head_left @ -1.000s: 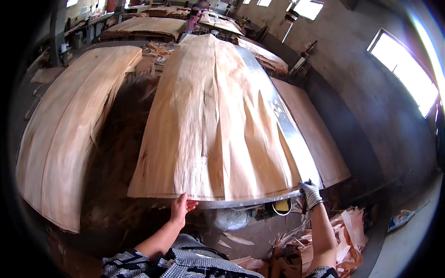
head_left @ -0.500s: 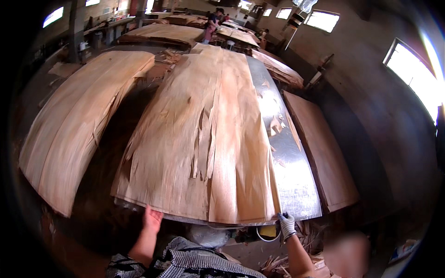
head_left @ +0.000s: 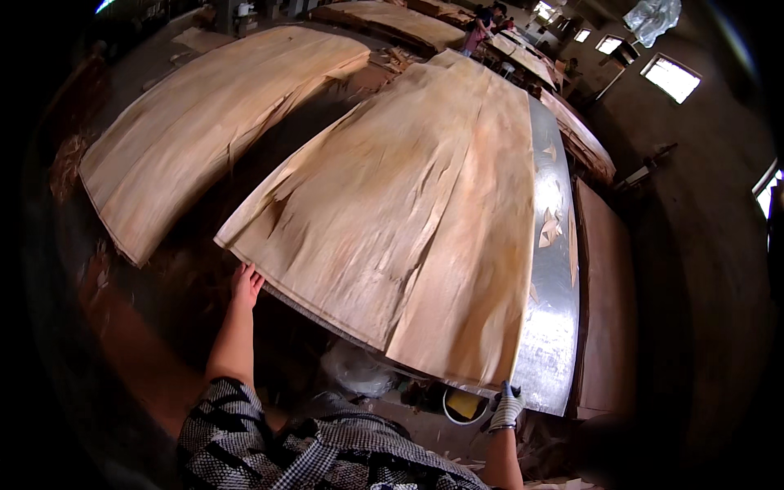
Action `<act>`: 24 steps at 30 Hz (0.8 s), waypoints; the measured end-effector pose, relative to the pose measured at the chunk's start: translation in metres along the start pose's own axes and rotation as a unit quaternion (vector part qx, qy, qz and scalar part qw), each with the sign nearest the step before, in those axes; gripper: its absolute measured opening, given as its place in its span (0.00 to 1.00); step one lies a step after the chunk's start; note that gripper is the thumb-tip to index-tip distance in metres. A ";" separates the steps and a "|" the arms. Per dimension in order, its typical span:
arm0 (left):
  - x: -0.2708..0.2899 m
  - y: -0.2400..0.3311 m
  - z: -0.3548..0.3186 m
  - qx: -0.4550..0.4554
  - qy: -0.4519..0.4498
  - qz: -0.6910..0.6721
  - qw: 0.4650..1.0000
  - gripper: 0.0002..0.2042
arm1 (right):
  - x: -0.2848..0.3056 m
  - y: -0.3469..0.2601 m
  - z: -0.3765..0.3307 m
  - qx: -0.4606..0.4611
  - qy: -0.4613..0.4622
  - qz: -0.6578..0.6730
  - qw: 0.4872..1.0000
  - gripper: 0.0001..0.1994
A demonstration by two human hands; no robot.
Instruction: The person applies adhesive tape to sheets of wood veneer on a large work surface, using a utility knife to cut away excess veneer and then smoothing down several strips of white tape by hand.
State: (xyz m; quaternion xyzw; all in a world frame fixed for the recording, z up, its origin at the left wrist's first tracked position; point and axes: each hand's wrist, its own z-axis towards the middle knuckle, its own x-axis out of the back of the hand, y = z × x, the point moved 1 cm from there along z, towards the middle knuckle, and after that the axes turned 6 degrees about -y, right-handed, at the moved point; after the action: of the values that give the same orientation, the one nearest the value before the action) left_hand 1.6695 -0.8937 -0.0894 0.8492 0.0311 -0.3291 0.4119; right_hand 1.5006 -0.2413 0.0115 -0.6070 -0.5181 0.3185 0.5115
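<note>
A broad stack of pale wood veneer (head_left: 351,204) spreads in front of me, its top made of long sheets side by side with a dark seam. My left hand (head_left: 247,284) is bare, at the near left edge. Its fingertips touch or nearly touch the rim, and its fingers look apart. My right hand (head_left: 506,408) wears a striped glove with blue fingertips and pinches the near right corner of the right-hand veneer sheet (head_left: 474,286). Its thumb shows by the corner; the other fingers are partly hidden. Beneath the veneer, a shiny metal sheet (head_left: 551,343) sticks out on the right.
Another veneer stack (head_left: 204,122) stands to the left across a dark gap. A brown board stack (head_left: 604,302) flanks the metal sheet. Below the near edge are a bucket (head_left: 465,406) with something yellow inside and clear plastic (head_left: 359,367). A person (head_left: 483,28) stands far back.
My view has turned, so the scene sits tilted. The ragged gaps and loose strips along the middle seam have mostly gone. My left hand remains by the left edge, my right at the right corner.
</note>
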 end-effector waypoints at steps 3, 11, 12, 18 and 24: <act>-0.004 0.003 0.003 0.048 0.001 -0.013 0.999 0.17 | 0.022 -0.003 0.006 0.038 0.059 -0.082 0.994 0.11; -0.001 0.006 0.028 -0.018 0.007 0.076 0.997 0.12 | 0.023 -0.030 0.010 -0.022 0.044 -0.118 0.992 0.11; 0.001 0.007 0.033 -0.011 0.017 0.079 0.997 0.13 | 0.012 -0.032 0.011 -0.027 0.027 -0.112 0.993 0.11; 0.007 -0.003 0.014 -0.004 0.015 -0.011 1.000 0.26 | 0.029 -0.007 -0.022 0.231 -0.037 -0.423 0.875 0.13; -0.033 -0.055 -0.061 0.092 -0.118 0.053 0.987 0.20 | 0.166 0.103 -0.105 0.007 -0.442 -0.508 0.739 0.11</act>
State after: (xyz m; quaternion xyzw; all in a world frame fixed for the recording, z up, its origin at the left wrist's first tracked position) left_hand 1.6583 -0.8070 -0.0802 0.8391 -0.0932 -0.4061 0.3498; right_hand 1.6710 -0.1072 -0.0344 -0.0414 -0.9153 0.2475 0.3150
